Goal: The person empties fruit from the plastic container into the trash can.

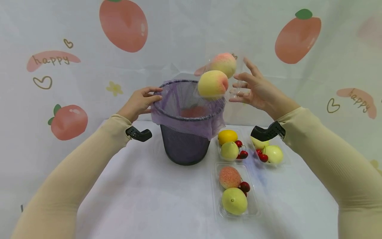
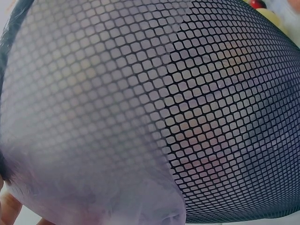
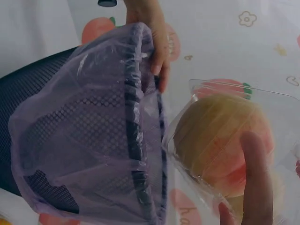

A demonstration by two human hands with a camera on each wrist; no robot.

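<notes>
Looking down from the head view, the left hand [image 1: 139, 102] holds the rim of a black mesh bin [image 1: 185, 146] with a purple bag [image 1: 191, 124] in it, fingers curled over the edge. The right hand [image 1: 258, 90] is up beside the bin, fingers spread and partly bent round a clear plastic tray [image 1: 234, 88] that is tipped over the bin's mouth. Two peaches [image 1: 213, 84] show at the tray — one just over the rim, one higher up by the fingers.

On the table [image 1: 143, 199] to the right sit three more clear trays [image 1: 235, 189] with fruit and cherries; the wrist views do not show these well.

The right wrist view shows what the head view cannot — the tray's clear wall pressed round a peach [image 3: 220, 145], a thumb [image 3: 255, 178] on it, and the left hand's fingers [image 3: 157, 56] on the bag's edge.

The left wrist view is almost all mesh and bag, very close up. I cannot tell if the peaches still touch the tray, and something reddish down inside the bin is too blurry to name
</notes>
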